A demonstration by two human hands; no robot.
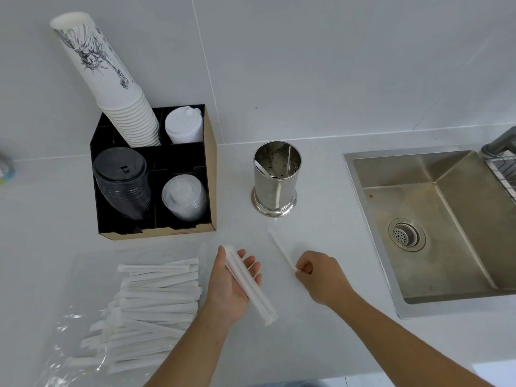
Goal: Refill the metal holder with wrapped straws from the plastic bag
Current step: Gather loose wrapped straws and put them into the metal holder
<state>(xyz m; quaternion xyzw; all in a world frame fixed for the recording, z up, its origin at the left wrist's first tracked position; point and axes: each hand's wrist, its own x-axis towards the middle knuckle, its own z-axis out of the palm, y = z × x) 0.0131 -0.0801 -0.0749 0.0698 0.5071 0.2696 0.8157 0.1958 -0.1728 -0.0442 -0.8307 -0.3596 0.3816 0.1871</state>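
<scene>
A shiny metal holder [275,180] stands upright on the white counter, with one or two wrapped straws leaning inside it. My left hand [231,286] lies palm up below it, cradling a small bundle of wrapped straws [250,286]. My right hand [319,275] pinches the near end of a single wrapped straw [282,251] that points up toward the holder's base. At lower left, a clear plastic bag [69,325] lies flat with a pile of several wrapped straws [150,305] on and in it.
A black and brown organiser [210,174] at the left holds a tall stack of paper cups [111,82] and stacks of lids. A steel sink [435,219] is set into the counter at the right, with a faucet base at its far corner.
</scene>
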